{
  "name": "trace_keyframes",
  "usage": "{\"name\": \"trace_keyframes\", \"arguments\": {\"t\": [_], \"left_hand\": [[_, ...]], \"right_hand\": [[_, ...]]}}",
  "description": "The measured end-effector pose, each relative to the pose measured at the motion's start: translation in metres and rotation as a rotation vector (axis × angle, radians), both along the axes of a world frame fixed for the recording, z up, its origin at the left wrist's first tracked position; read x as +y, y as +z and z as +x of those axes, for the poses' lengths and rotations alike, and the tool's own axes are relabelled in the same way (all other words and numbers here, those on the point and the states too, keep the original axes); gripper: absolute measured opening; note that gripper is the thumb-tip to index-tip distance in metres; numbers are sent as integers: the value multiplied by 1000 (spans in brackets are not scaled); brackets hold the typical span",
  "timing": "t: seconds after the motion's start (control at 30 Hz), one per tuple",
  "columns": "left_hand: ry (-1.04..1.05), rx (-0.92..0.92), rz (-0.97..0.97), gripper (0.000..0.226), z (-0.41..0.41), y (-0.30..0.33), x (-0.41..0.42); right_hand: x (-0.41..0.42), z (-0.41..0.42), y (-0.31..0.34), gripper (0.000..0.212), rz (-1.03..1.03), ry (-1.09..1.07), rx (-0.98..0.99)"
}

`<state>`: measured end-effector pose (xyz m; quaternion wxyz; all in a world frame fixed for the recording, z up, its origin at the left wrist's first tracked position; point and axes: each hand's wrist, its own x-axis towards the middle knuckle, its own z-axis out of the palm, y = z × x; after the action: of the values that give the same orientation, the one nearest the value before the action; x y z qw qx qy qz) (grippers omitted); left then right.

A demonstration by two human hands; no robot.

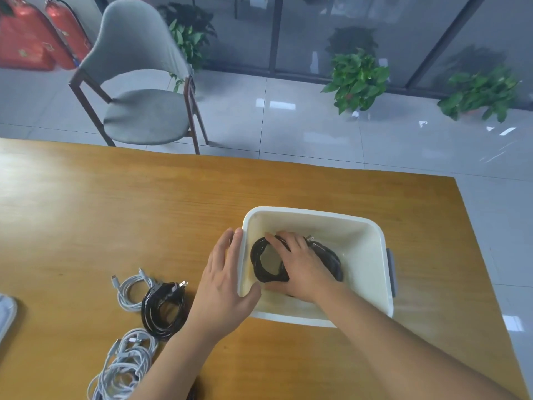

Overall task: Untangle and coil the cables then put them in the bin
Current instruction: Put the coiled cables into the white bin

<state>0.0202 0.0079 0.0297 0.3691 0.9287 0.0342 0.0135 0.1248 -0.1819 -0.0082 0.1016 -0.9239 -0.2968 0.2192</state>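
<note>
A white plastic bin [360,226] stands on the wooden table. Inside it lies a coiled black cable [259,264]; my right hand [300,264] reaches into the bin and lies over that coil, fingers spread across it and thumb under its near side. My left hand [225,281] rests flat against the bin's left wall, thumb hooked over the rim. Left of the bin lie a coiled black power cable [163,308] with a plug, a small coiled white cable [129,293], and a looser bundle of white cables [121,368] near the table's front edge.
The wooden table [101,212] ends just right of the bin. A pale object [5,316] pokes in at the left edge. Beyond the table stand a grey chair [141,90], potted plants [357,79] and red fire extinguishers [31,36] on a tiled floor.
</note>
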Motion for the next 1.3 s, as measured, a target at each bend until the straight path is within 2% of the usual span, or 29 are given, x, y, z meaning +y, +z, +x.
{"name": "trace_keyframes", "arguments": {"t": [0.3,0.53,0.77,0.9,1.0,1.13,1.3], "left_hand": [[-17,24,-13,93,-1,-4,-1],[-5,31,-36,90,-9,-2,-3],[40,12,-83,77,-42,3,3],[101,-2,-68,74,-80,8,20],[174,12,-41,77,-112,7,42],[253,67,20,79,-161,-1,73],[306,187,103,84,-218,-18,107]], "right_hand": [[3,4,-12,112,-79,26,34],[5,-2,10,107,-59,1,59],[1,-47,74,77,195,-207,70],[15,-89,108,61,452,-262,-89],[31,-126,121,49,580,-181,-186],[53,-166,114,49,509,-7,-135],[81,-191,82,60,348,75,19]]}}
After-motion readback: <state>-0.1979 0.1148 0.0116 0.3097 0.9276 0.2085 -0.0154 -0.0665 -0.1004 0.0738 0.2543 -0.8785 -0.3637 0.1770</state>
